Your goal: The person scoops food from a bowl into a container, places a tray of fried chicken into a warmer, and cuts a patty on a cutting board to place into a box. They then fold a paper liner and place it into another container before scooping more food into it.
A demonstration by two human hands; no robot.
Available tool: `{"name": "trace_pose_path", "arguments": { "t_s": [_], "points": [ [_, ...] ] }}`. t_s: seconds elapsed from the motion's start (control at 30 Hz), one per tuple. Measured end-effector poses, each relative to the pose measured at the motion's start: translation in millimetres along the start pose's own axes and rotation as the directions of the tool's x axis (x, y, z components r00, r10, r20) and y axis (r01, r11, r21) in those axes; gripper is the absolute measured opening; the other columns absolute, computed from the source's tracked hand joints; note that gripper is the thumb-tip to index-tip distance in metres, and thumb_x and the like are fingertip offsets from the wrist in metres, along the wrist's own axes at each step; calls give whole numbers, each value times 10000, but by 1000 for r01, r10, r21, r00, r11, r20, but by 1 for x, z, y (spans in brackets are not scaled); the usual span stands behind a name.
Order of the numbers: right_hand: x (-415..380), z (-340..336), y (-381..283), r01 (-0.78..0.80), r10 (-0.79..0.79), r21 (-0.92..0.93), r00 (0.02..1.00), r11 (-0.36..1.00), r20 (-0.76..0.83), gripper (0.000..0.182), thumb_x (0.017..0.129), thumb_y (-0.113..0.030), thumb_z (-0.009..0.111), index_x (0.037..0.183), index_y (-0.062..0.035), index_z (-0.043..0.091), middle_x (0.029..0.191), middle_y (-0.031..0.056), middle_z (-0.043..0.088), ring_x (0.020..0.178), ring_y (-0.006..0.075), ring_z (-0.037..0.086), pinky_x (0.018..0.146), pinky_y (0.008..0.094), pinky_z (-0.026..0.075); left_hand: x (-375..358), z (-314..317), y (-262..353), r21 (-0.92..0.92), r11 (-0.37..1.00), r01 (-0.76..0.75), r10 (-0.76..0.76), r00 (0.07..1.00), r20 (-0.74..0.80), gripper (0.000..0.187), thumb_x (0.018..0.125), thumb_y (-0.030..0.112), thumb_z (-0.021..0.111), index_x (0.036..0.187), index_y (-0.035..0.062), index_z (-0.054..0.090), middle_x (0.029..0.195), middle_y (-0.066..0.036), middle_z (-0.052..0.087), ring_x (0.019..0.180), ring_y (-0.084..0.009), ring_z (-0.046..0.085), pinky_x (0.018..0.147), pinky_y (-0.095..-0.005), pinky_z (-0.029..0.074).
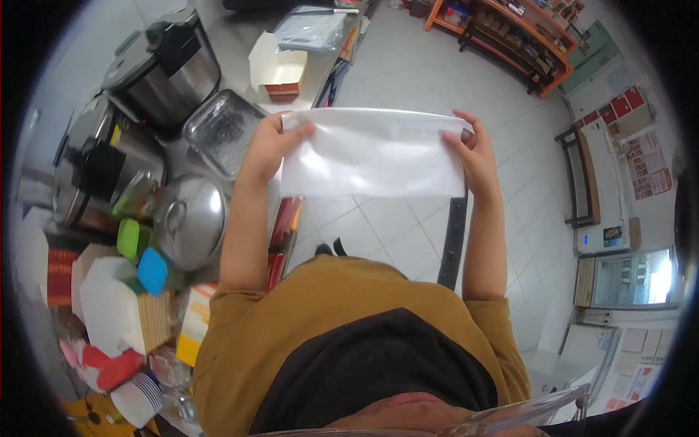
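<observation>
A translucent white plastic bag (pixel 375 156) is stretched flat in front of my body, its top edge nearly level. My left hand (pixel 280 144) pinches its upper left corner, thumb on the near face. At the upper right corner my right hand (pixel 472 151) grips it between thumb and fingers. Both hands are closed on the plastic, with some fingertips hidden behind it. Beyond my left hand, a small open paper box (pixel 285 71) stands on the metal counter. A rectangular steel tray (pixel 218 131) lies to the left of that hand.
Two large steel cookers (pixel 166 69) stand at the left, with a domed metal lid (pixel 191 222) near them. Stacked paper boxes (pixel 120 302) and paper cups (pixel 138 399) crowd the near left. An orange shelf (pixel 550 54) is at the far right. Clear plastic packets (pixel 309 29) lie on the far counter.
</observation>
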State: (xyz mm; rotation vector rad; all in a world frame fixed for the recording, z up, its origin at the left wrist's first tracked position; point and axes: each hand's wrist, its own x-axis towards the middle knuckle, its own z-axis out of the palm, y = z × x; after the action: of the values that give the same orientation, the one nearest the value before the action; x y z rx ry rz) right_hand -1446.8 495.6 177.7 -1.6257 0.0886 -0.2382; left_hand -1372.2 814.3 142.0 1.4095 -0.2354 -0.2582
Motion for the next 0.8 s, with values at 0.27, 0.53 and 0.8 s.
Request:
{"name": "trace_pose_path", "arguments": {
  "t_s": [0.27,0.53,0.8],
  "points": [
    [89,-67,53,-162,162,120,987,980,6,523,808,-66,628,1262,25,386,839,113,646,715,114,597,612,221,443,138,40,-36,76,983,167,-158,981,-111,344,819,324,664,839,-18,630,745,-60,638,585,-101,575,542,-227,457],
    [222,-163,80,-115,116,-18,989,993,87,388,830,-111,607,1170,48,508,805,66,657,682,75,568,571,210,417,256,118,-41,-74,995,61,-77,967,-244,318,858,305,618,837,-11,637,717,-48,625,577,-96,557,549,-230,454],
    [347,-222,87,-185,145,115,944,976,295,354,844,-134,596,1135,54,520,922,97,650,791,111,608,682,228,476,351,154,-50,-190,981,-37,-48,905,-423,239,855,245,621,802,13,634,698,-36,620,567,-95,555,516,-222,437]
  ]
}}
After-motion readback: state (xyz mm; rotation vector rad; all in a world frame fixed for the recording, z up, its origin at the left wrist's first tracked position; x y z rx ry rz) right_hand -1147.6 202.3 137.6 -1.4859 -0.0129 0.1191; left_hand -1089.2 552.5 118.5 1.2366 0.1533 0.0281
